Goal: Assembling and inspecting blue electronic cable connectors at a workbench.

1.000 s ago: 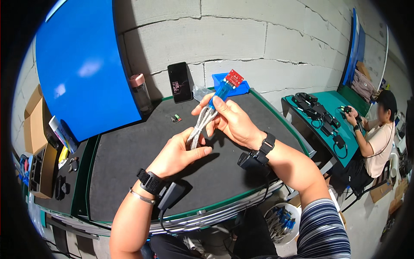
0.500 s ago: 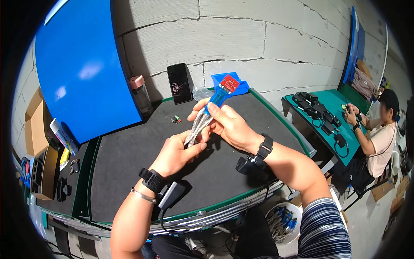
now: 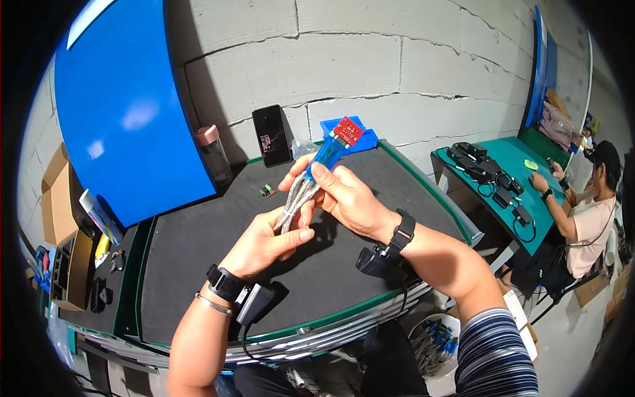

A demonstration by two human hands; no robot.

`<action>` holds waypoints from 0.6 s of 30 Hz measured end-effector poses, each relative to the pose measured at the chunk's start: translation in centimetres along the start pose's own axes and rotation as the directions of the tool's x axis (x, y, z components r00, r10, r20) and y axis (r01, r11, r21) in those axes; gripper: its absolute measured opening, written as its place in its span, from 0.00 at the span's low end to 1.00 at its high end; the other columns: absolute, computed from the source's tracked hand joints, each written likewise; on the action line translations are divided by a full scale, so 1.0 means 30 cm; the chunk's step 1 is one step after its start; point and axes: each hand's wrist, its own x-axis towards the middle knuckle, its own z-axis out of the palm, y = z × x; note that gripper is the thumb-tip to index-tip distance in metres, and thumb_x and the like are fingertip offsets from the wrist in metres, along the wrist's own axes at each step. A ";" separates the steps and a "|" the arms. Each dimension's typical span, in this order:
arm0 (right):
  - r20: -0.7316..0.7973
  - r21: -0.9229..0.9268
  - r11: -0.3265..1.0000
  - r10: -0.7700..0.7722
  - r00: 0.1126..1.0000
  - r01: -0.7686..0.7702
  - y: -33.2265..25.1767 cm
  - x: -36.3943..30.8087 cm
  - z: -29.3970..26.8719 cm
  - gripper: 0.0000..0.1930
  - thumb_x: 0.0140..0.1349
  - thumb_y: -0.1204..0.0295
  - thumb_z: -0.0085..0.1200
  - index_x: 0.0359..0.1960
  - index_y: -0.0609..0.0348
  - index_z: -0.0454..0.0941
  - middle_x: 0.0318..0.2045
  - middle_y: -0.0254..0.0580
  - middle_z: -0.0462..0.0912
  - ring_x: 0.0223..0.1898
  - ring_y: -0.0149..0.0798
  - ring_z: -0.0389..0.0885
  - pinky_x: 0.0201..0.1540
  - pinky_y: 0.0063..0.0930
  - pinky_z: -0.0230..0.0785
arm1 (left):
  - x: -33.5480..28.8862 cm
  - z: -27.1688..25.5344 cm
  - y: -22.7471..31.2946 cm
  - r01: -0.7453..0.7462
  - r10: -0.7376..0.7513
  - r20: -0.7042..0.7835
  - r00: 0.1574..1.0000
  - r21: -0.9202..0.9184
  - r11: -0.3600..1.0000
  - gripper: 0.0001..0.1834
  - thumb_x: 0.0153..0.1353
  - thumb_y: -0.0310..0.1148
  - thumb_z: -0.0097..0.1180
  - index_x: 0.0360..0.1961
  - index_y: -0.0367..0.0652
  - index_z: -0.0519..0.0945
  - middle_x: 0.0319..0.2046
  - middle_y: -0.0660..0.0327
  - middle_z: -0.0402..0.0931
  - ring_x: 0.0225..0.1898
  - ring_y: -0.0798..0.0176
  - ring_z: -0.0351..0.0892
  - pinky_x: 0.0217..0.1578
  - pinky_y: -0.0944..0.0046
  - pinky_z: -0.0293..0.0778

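Observation:
A coiled grey braided cable [image 3: 298, 197] with a translucent blue connector [image 3: 325, 157] is held up over the dark work mat. A small red circuit board [image 3: 348, 131] sits at the connector's far end. My right hand [image 3: 354, 202] grips the blue connector near its base, thumb on top and fingers behind. Below it, my left hand [image 3: 259, 243] holds the lower end of the cable bundle, its thumb sticking out to the right. Past the hands, a small green-and-black part [image 3: 266, 190] lies on the mat. A blue tray [image 3: 372, 140] stands behind the circuit board.
A phone [image 3: 271, 135] leans against the wall beside a pink-capped bottle [image 3: 213, 155]. Left are a blue panel [image 3: 132, 112] and an open cardboard box [image 3: 59, 198]. A white bucket [image 3: 451, 370] of similar cables stands below. At right, a co-worker [image 3: 592, 218] sits at a green table [image 3: 537, 228].
My hands and the cable stay nearly in place, while the view shifts slightly. At the right table, the co-worker's hands have moved apart, and a light green item now lies on the tabletop.

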 end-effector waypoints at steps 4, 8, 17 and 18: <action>-0.036 -0.058 0.998 0.007 0.999 -0.009 0.004 -0.003 -0.013 0.23 0.74 0.52 0.36 0.54 0.60 0.66 0.47 0.48 0.79 0.31 0.31 0.82 0.36 0.25 0.75 | 0.019 0.002 -0.011 -0.138 0.145 -0.063 0.987 0.096 0.986 0.16 0.60 0.40 0.65 0.42 0.42 0.76 0.34 0.73 0.70 0.36 0.77 0.66 0.39 0.73 0.65; -0.084 -0.053 0.998 0.029 0.996 -0.034 0.017 -0.003 -0.021 0.24 0.74 0.51 0.36 0.57 0.58 0.65 0.46 0.45 0.79 0.31 0.29 0.82 0.37 0.23 0.75 | 0.019 -0.012 -0.018 -0.131 0.195 -0.167 0.966 0.333 0.934 0.15 0.60 0.40 0.65 0.38 0.41 0.77 0.28 0.70 0.72 0.31 0.76 0.68 0.34 0.71 0.67; -0.103 -0.232 0.879 0.403 0.909 -0.416 0.110 -0.015 -0.104 0.33 0.71 0.42 0.36 0.63 0.57 0.63 0.42 0.44 0.79 0.32 0.29 0.80 0.40 0.23 0.72 | 0.018 -0.044 -0.047 0.005 0.099 -0.321 0.942 0.309 0.951 0.10 0.66 0.37 0.57 0.37 0.40 0.76 0.22 0.72 0.68 0.23 0.78 0.66 0.25 0.73 0.65; 0.003 -0.334 0.838 0.460 0.888 -0.432 0.118 -0.013 -0.120 0.33 0.71 0.42 0.37 0.63 0.57 0.63 0.40 0.43 0.79 0.32 0.29 0.80 0.40 0.22 0.72 | 0.015 -0.059 -0.048 0.019 0.092 -0.338 0.937 0.312 0.950 0.11 0.66 0.38 0.57 0.39 0.40 0.76 0.22 0.71 0.68 0.23 0.77 0.66 0.25 0.73 0.65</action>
